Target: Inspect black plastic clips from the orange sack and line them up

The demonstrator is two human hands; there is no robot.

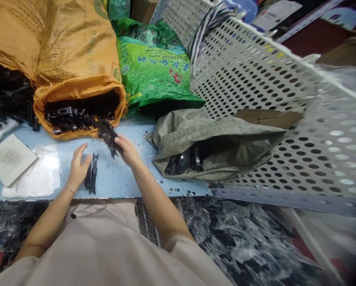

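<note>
My right hand [127,149] grips dark plastic parts [108,135], slightly blurred, just in front of the mouth of an orange woven sack [79,87]. More black parts [67,115] lie inside that sack. Lower on the blue table [136,171], black clip-like pieces [91,174] lie lengthwise, side by side. My left hand [79,165], with a beaded bracelet at the wrist, is just left of these pieces. Its fingers are apart and nothing shows between them; the thumb is close to the pieces.
A grey sack [219,147] with black parts inside lies open at right, before a perforated white panel [255,75]. Behind stands a green bag [157,71]. At left are clear plastic bags [43,174], a square tile [11,159] and a dark heap of parts [8,95].
</note>
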